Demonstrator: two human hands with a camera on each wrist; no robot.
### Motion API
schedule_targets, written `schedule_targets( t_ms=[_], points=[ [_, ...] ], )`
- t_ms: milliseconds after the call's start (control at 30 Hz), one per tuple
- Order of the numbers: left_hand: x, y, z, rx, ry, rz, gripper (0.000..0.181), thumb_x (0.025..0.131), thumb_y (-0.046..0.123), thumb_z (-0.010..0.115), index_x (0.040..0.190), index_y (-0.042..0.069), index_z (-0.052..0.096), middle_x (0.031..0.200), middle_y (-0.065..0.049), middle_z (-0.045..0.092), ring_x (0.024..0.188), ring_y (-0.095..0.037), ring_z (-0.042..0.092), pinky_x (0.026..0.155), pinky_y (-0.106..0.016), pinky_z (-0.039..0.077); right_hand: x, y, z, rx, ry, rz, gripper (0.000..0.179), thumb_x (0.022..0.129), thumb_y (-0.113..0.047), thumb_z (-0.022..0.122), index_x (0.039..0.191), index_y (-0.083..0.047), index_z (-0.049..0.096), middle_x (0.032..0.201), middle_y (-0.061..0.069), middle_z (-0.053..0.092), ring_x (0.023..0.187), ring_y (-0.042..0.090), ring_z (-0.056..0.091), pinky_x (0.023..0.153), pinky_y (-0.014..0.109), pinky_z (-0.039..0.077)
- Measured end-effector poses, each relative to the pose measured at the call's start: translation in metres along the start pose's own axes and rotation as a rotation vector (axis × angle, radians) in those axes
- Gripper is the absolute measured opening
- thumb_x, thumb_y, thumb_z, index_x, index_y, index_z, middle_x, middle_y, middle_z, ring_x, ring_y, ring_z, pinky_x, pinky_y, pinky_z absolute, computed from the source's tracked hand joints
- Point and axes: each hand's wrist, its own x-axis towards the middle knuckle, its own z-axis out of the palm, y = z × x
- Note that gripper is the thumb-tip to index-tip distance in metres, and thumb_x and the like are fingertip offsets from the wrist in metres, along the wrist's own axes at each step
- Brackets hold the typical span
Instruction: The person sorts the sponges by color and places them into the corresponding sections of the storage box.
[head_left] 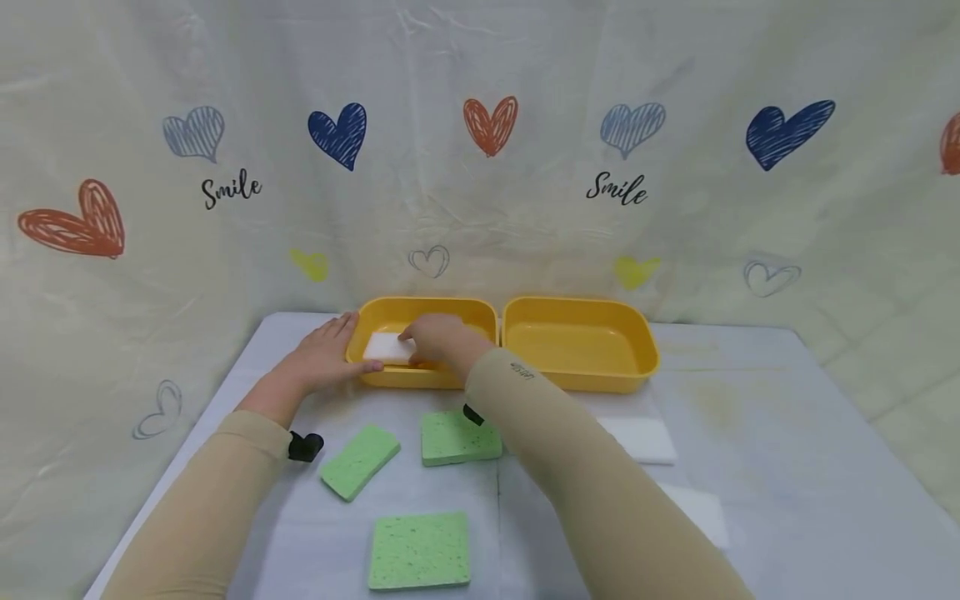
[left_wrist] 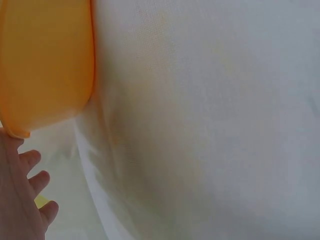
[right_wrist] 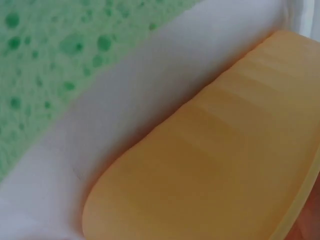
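My left hand [head_left: 322, 357] lies against the left end of the left yellow tray [head_left: 397, 379], fingers extended along the side and thumb over the front rim. In the left wrist view, its spread fingers [left_wrist: 40, 182] show just beyond the tray's corner. My right hand [head_left: 442, 337] reaches into the same tray and pinches the right end of a flat white sponge [head_left: 384, 347]. That sponge lies low in the tray's left part. In the right wrist view, the tray's outer wall [right_wrist: 210, 165] fills much of the picture and mostly hides the hand.
Right beside it stands a second yellow tray [head_left: 577, 337]. Three green speckled sponges, including a front one [head_left: 420, 550], lie on the white-covered table [head_left: 780, 467]. Two white sponges, one at the back [head_left: 641, 440], are partly behind the right sleeve. A heart-print curtain [head_left: 547, 217] hangs behind.
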Motion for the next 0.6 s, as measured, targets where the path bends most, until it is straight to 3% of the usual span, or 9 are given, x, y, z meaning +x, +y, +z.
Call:
schedule_targets(
  t_ms=[267,400,533,600],
  points=[
    [0.000,0.002,0.000,0.005,0.003,0.006,0.123,0.081,0.086,0.042,0.157,0.000,-0.002,0.164,-0.023,0.005,0.149,-0.044,0.005,0.119,-0.060,0.008,-0.003,0.003,-0.003,0.016,0.048,0.000,0.058,0.090,-0.046,0.071,0.144,-0.035,0.053,0.145,-0.002,0.053,0.132,0.019,0.048,0.108,0.041,0.041],
    [-0.001,0.002,0.000,0.008,0.004,0.009,0.125,0.080,0.087,0.041,0.157,0.000,-0.001,0.164,-0.024,0.005,0.148,-0.045,0.006,0.118,-0.061,0.008,-0.013,0.006,-0.015,0.051,0.078,-0.006,0.062,0.087,-0.047,0.073,0.144,-0.035,0.053,0.143,-0.002,0.055,0.122,0.016,0.054,0.098,0.034,0.048],
    [-0.001,0.003,0.000,-0.001,-0.006,0.008,0.123,0.081,0.086,0.042,0.157,0.000,-0.001,0.163,-0.025,0.005,0.148,-0.046,0.006,0.118,-0.061,0.008,-0.028,0.011,-0.024,0.090,0.103,-0.018,0.063,0.086,-0.046,0.075,0.143,-0.034,0.054,0.143,-0.003,0.055,0.125,0.017,0.053,0.098,0.033,0.047],
    [-0.002,0.004,-0.001,-0.004,-0.009,0.008,0.123,0.081,0.086,0.043,0.158,0.000,-0.001,0.163,-0.025,0.005,0.148,-0.046,0.006,0.118,-0.061,0.009,-0.037,0.015,-0.027,0.088,0.114,-0.021,0.063,0.086,-0.047,0.075,0.143,-0.034,0.054,0.146,-0.002,0.052,0.134,0.020,0.047,0.105,0.037,0.043]
  ],
)
